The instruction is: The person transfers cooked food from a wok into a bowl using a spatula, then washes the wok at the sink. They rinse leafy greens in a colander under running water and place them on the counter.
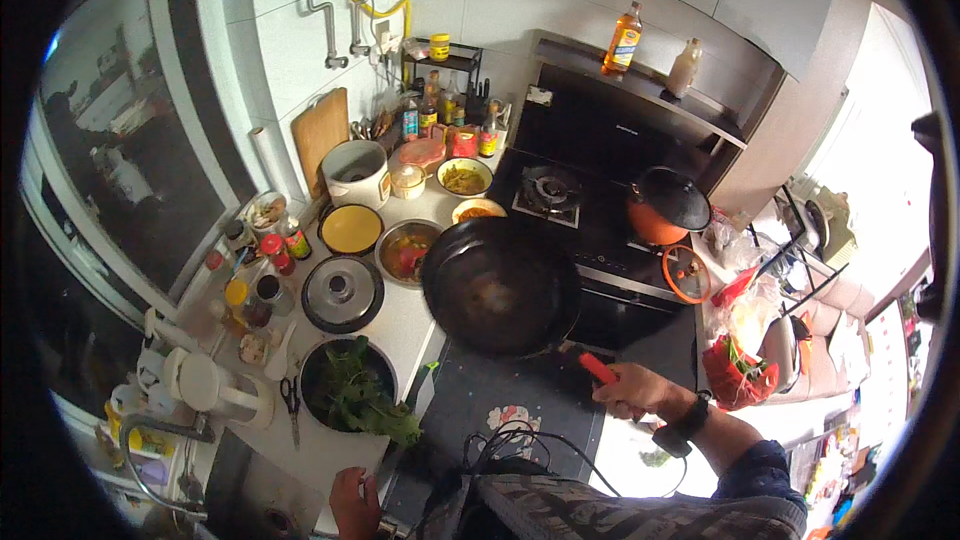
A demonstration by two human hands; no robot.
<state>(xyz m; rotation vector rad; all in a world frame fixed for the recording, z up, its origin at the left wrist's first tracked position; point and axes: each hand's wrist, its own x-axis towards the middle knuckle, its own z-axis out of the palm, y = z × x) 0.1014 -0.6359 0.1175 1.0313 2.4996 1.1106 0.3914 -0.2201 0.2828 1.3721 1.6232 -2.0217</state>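
My right hand grips the red handle of a large black wok. The wok hangs in the air over the floor, between the counter and the stove, with its bare inside turned up towards me. At the counter's near edge, by the sink, my left hand is empty, its fingers loosely bent and a little apart. Just beyond it stands a dark pot heaped with leafy greens. A pair of scissors lies left of that pot.
The black gas stove carries an orange pot and a free burner. Along the counter are a steel bowl of soup, a lidded pan, a rice cooker pot and several jars. The sink lies at lower left.
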